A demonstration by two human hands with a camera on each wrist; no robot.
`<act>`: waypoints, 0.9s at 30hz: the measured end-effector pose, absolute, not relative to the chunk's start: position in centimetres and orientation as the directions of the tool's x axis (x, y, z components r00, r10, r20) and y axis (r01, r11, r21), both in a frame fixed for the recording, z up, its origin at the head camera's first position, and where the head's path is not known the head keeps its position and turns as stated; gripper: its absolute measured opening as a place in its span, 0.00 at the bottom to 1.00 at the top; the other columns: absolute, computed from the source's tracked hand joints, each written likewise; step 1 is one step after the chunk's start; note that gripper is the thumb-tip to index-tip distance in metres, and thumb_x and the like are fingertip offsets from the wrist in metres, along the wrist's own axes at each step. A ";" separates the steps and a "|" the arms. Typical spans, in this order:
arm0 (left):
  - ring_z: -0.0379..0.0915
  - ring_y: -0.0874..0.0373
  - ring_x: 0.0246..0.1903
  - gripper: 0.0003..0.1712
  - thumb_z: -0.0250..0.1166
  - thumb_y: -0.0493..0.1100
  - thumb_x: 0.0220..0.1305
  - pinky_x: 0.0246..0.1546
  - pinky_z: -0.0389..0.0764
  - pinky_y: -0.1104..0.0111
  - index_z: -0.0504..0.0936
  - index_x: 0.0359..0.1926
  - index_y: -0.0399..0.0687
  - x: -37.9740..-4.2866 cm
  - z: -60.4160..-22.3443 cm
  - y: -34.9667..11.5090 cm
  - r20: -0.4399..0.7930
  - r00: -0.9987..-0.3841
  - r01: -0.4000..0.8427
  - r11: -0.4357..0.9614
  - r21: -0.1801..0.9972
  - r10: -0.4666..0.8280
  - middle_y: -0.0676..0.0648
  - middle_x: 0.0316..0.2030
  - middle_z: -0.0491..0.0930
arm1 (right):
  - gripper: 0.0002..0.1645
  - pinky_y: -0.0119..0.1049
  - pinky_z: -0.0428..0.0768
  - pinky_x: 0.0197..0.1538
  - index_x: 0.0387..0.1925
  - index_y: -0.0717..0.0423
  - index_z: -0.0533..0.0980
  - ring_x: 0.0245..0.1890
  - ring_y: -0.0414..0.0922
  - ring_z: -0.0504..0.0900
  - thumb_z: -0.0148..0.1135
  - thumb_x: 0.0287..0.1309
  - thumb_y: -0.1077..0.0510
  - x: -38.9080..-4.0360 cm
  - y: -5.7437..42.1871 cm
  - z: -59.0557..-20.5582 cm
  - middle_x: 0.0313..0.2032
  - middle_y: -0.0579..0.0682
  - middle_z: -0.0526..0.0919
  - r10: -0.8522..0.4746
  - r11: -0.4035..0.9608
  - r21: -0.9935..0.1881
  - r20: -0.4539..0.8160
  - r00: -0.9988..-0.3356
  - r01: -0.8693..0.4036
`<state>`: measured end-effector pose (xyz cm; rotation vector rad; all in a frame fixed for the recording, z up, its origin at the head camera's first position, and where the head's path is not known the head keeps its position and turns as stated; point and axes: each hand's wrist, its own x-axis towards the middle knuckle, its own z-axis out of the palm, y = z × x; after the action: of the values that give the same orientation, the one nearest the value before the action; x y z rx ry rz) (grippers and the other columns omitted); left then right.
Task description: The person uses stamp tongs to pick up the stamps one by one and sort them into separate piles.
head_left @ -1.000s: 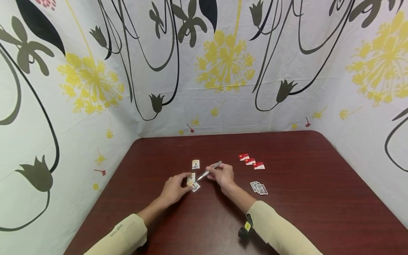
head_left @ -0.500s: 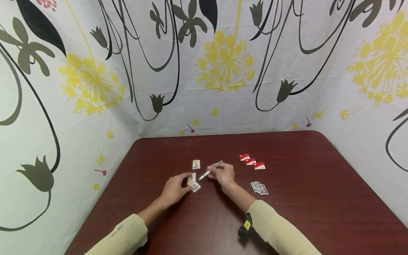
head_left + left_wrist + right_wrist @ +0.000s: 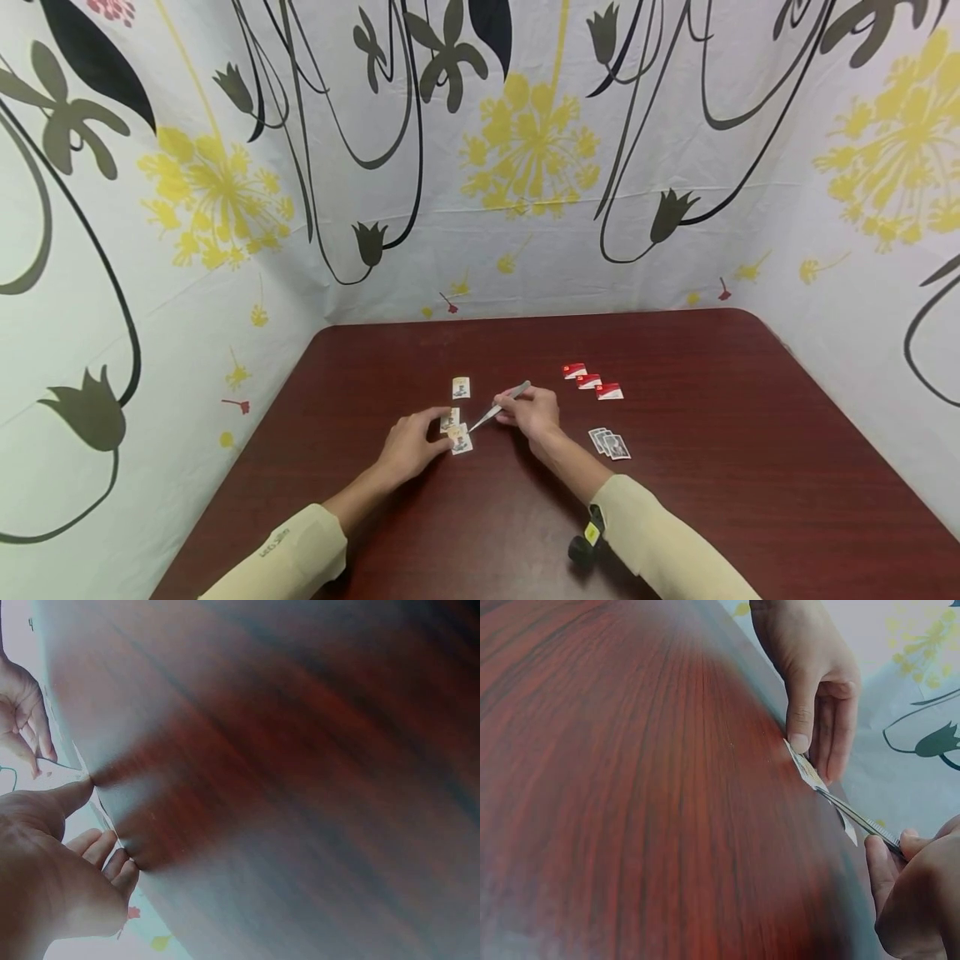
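In the head view, my left hand [image 3: 408, 444] lies over two small pale printed cards. Its thumb presses the near card [image 3: 461, 440], while the fingers reach to the card just behind it [image 3: 450, 419], which is partly covered. My right hand [image 3: 531, 413] pinches a pair of metal tweezers [image 3: 510, 400] slanting down to the left. Their tips meet the right edge of the near card. The right wrist view shows the tweezers [image 3: 862, 821] at the corner of that card [image 3: 808, 772], with the left thumb [image 3: 799, 742] on its other end.
Another printed card [image 3: 461, 387] lies farther back on the dark red wooden table [image 3: 690, 500]. Three red-and-white cards [image 3: 588, 381] lie in a diagonal row at the back right. Several grey-printed cards [image 3: 610, 443] overlap right of my right hand. Patterned cloth [image 3: 525, 275] encloses the table.
The near card has turned to sit straighter below the one behind it. My right hand and the tweezers have shifted slightly to the right. The left hand stays in place.
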<state>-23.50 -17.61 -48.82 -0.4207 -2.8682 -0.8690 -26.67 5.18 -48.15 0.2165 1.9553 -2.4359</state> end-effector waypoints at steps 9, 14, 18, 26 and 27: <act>0.79 0.42 0.63 0.30 0.79 0.43 0.64 0.60 0.79 0.46 0.83 0.66 0.43 -23.6 -48.9 -17.6 0.175 -0.956 0.292 0.800 0.524 0.234 0.42 0.60 0.85 | 0.05 0.36 0.89 0.36 0.39 0.76 0.82 0.26 0.43 0.88 0.69 0.65 0.73 -26.3 5.9 -48.2 0.35 0.64 0.90 0.051 -0.222 -0.968 -0.129 -0.990 0.115; 0.79 0.42 0.63 0.30 0.79 0.43 0.64 0.60 0.78 0.45 0.83 0.66 0.43 -23.6 -48.9 -17.7 0.172 -0.957 0.290 0.798 0.528 0.234 0.42 0.61 0.85 | 0.05 0.35 0.89 0.36 0.40 0.76 0.82 0.27 0.43 0.89 0.69 0.65 0.73 -26.2 5.9 -48.1 0.35 0.63 0.90 0.048 -0.234 -0.965 -0.137 -0.989 0.122; 0.79 0.42 0.62 0.30 0.79 0.43 0.63 0.59 0.79 0.46 0.84 0.65 0.43 -23.6 -48.9 -17.7 0.182 -0.954 0.299 0.797 0.525 0.238 0.42 0.60 0.85 | 0.06 0.36 0.89 0.38 0.41 0.76 0.82 0.29 0.44 0.90 0.69 0.65 0.73 -26.3 5.8 -48.2 0.37 0.64 0.90 0.053 -0.246 -0.962 -0.138 -0.989 0.121; 0.80 0.42 0.62 0.30 0.79 0.42 0.63 0.59 0.79 0.46 0.84 0.65 0.43 -23.5 -48.8 -17.7 0.181 -0.955 0.297 0.793 0.531 0.236 0.42 0.60 0.85 | 0.07 0.37 0.89 0.40 0.42 0.76 0.82 0.33 0.47 0.92 0.69 0.66 0.71 -26.7 5.6 -48.2 0.39 0.67 0.89 0.070 -0.244 -0.963 -0.133 -0.989 0.112; 0.80 0.42 0.62 0.30 0.79 0.42 0.63 0.59 0.79 0.46 0.84 0.65 0.43 -23.6 -48.9 -17.7 0.179 -0.955 0.295 0.794 0.532 0.234 0.42 0.60 0.85 | 0.07 0.38 0.89 0.40 0.42 0.76 0.82 0.34 0.48 0.92 0.69 0.66 0.71 -26.7 5.5 -48.2 0.39 0.68 0.89 0.071 -0.244 -0.963 -0.132 -0.989 0.111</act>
<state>-23.57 -17.67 -48.85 -0.4255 -2.8762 -0.8796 -26.72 5.54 -48.19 0.2311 1.9153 -2.4467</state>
